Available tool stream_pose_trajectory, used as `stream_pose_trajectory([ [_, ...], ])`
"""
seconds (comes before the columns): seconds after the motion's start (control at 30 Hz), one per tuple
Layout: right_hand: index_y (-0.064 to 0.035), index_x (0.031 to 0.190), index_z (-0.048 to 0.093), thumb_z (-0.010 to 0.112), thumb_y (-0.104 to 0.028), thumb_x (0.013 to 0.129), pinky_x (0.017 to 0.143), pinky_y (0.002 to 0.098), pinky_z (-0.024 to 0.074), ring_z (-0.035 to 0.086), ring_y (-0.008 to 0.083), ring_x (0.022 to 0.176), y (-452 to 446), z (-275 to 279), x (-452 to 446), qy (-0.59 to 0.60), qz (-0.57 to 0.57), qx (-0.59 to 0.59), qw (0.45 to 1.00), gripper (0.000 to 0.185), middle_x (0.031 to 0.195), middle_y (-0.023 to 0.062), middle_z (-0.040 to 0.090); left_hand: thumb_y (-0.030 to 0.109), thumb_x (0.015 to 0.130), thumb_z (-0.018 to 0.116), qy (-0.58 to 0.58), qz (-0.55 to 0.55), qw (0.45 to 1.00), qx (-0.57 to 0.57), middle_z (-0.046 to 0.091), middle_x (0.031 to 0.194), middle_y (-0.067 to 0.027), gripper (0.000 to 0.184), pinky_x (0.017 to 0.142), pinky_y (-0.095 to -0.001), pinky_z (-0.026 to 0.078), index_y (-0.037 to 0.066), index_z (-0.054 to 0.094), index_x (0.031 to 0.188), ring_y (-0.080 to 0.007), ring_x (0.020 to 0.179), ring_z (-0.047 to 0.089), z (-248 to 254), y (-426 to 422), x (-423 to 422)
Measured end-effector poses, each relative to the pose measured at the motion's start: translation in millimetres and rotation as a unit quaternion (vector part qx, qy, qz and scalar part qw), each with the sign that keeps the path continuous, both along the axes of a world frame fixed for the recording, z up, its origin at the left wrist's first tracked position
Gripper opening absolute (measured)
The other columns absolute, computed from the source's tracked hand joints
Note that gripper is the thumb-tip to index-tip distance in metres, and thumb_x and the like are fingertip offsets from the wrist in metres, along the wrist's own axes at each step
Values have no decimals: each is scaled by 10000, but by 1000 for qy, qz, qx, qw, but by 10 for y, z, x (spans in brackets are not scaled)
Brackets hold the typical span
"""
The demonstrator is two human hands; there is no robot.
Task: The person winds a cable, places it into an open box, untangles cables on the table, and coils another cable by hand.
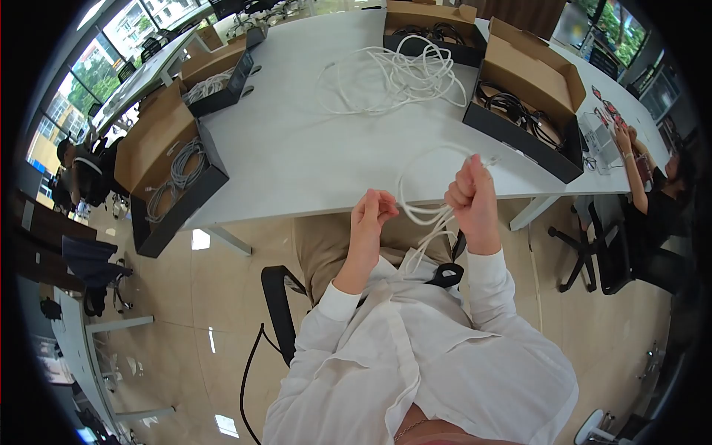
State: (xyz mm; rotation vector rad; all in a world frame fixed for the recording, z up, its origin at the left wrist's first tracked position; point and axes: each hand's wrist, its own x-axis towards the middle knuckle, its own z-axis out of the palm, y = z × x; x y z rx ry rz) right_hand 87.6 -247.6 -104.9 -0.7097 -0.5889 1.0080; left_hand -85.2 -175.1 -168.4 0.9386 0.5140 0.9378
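My right hand (pixel 472 194) is closed round a white cable (pixel 424 215), above the table's front edge. Loops of that cable hang beside and below the fist, and a connector end shows just right of it. My left hand (pixel 374 211) is left of the loops with its fingers curled; whether it grips the cable is too small to tell. Farther back on the white table (pixel 297 148) lies a loose tangle of white cable (pixel 419 74).
Open boxes with black cables (pixel 519 111) (pixel 437 33) stand at the back right. Boxes with grey cables (pixel 182 174) (pixel 211 87) stand at the left. A person (pixel 653 193) sits at the right, another (pixel 81 167) at the far left.
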Motion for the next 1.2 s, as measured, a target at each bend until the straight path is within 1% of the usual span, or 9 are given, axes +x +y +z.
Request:
stream_pose_trajectory([
  [0.23, -148, 664, 344, 473, -411, 997, 447, 262, 135, 132, 60, 460, -49, 184, 7, 78, -44, 48, 995, 443, 538, -69, 169, 522, 1013, 301, 150, -272, 948, 64, 596, 702, -55, 618, 572, -251, 464, 40, 588, 754, -132, 552, 542, 114, -122, -195],
  [0.27, -147, 667, 347, 471, -415, 997, 449, 261, 136, 132, 61, 462, -48, 208, 7, 85, -49, 56, 994, 443, 538, -69, 166, 545, 1006, 294, 161, -308, 935, 68, 624, 722, -59, 652, 560, -235, 461, 17, 625, 815, -128, 542, 544, 109, -149, -179],
  [0.37, -147, 675, 354, 466, -435, 995, 449, 261, 136, 133, 59, 459, -36, 245, 24, 99, -57, 77, 990, 445, 537, -69, 161, 557, 1000, 301, 203, -316, 923, 85, 632, 735, -51, 666, 564, -215, 457, 1, 644, 872, -109, 566, 551, 89, -244, -95],
  [0.53, -154, 680, 360, 466, -453, 991, 451, 263, 141, 136, 69, 455, 14, 245, 40, 125, -37, 110, 985, 444, 538, -67, 158, 343, 994, 475, 224, -349, 895, 166, 660, 871, -28, 382, 586, -197, 449, 18, 572, 1170, -65, 660, 561, 51, -189, -78],
  [0.77, -154, 660, 343, 487, -440, 983, 436, 260, 160, 165, 66, 441, 197, 124, 61, 144, 8, 134, 980, 455, 540, -71, 174, 203, 933, 594, 256, -283, 889, 252, 663, 1024, -51, 412, 667, -205, 457, -21, 498, 1266, -69, 764, 572, -36, -174, -16],
  [0.9, -151, 677, 337, 465, -466, 987, 444, 256, 162, 160, 68, 455, 219, 177, 179, 140, 32, 141, 979, 460, 548, -65, 168, 142, 878, 662, 288, -269, 889, 233, 667, 1039, -63, 464, 670, -207, 456, -14, 491, 1280, -70, 786, 575, -124, -88, 82],
  [1.0, -141, 701, 350, 451, -469, 992, 439, 257, 161, 146, 69, 454, 214, 126, 301, 151, 36, 154, 976, 450, 540, -69, 181, 110, 873, 667, 327, -243, 892, 195, 664, 943, -38, 372, 641, -204, 431, -12, 560, 1207, -60, 753, 546, -27, -176, 230],
  [1.1, -139, 700, 348, 449, -455, 997, 440, 257, 164, 147, 69, 458, 206, 83, 467, 172, 35, 164, 971, 445, 543, -69, 178, 74, 896, 631, 334, -158, 895, 248, 616, 799, -4, 182, 615, -191, 391, -16, 637, 1054, -49, 708, 499, -170, -196, 355],
  [1.2, -140, 702, 349, 448, -447, 1000, 441, 257, 164, 146, 70, 461, 178, 130, 588, 171, 33, 189, 966, 438, 544, -69, 179, 182, 959, 563, 324, -40, 892, 314, 476, 691, 56, 210, 556, -192, 299, -7, 644, 918, -34, 628, 395, -13, -369, 473],
])
